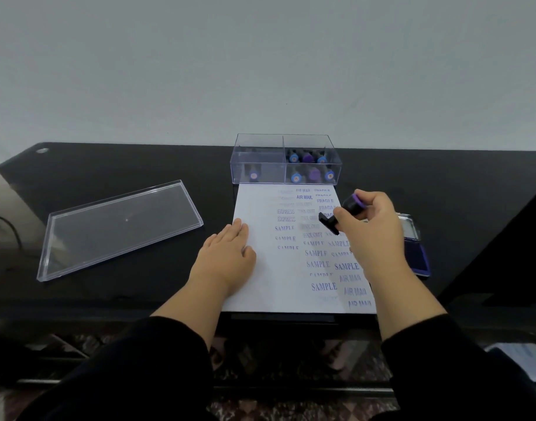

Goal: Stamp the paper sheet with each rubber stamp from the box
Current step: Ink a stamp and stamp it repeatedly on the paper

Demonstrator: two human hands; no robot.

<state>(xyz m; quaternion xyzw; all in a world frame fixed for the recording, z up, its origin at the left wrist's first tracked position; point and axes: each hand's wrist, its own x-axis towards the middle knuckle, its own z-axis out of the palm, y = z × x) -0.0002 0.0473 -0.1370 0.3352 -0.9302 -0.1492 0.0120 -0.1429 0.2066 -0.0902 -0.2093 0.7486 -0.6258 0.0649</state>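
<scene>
A white paper sheet (269, 287) lies on the black table, covered on its right half with blue imprints such as SAMPLE, AIR MAIL, EXPRESS and FRAGILE. My left hand (227, 256) rests flat on the sheet's left side. My right hand (371, 226) grips a black rubber stamp (339, 215) with a purple cap, tilted above the sheet's right part, its base pointing down-left. Behind the sheet stands a clear box (260, 153) with several stamps in its compartments. A blue ink pad (417, 250) lies open to the right, partly hidden by my right hand.
The box's clear lid (121, 229) lies on the table to the left. A white wall rises behind the table. The table's front edge runs just below the sheet. Papers (522, 360) lie lower right, off the table.
</scene>
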